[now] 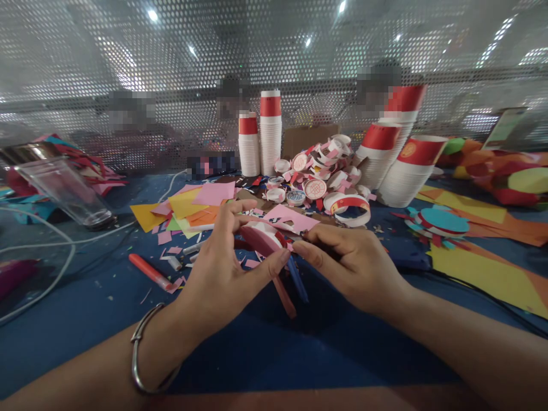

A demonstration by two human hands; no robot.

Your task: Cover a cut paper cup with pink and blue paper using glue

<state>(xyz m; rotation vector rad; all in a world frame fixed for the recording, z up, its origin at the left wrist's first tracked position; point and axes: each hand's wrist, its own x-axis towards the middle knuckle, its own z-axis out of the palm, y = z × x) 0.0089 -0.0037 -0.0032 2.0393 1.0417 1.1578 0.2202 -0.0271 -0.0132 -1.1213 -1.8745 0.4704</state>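
Note:
My left hand [226,268], with a silver bangle at the wrist, grips a shallow paper-cup piece [262,237] between thumb and fingers. Its face is pink paper and its rim is red and white. At the right edge of that piece, my right hand [355,265] pinches thumb and finger together on what looks like a small pink paper tab. The tab is mostly hidden by the fingertips. A blue pen [298,279] and a reddish-brown pen [284,297] lie below and behind the piece. Behind it is a pink paper sheet [291,218] with cut-outs.
Paper-cup stacks [271,134] stand behind a heap of cut cup bottoms [317,177] and a cup ring [353,211]. Coloured paper [188,205], a red marker [149,272] and a clear bottle [68,191] lie left. A turquoise-topped disc [443,221] and black cable [475,288] are right.

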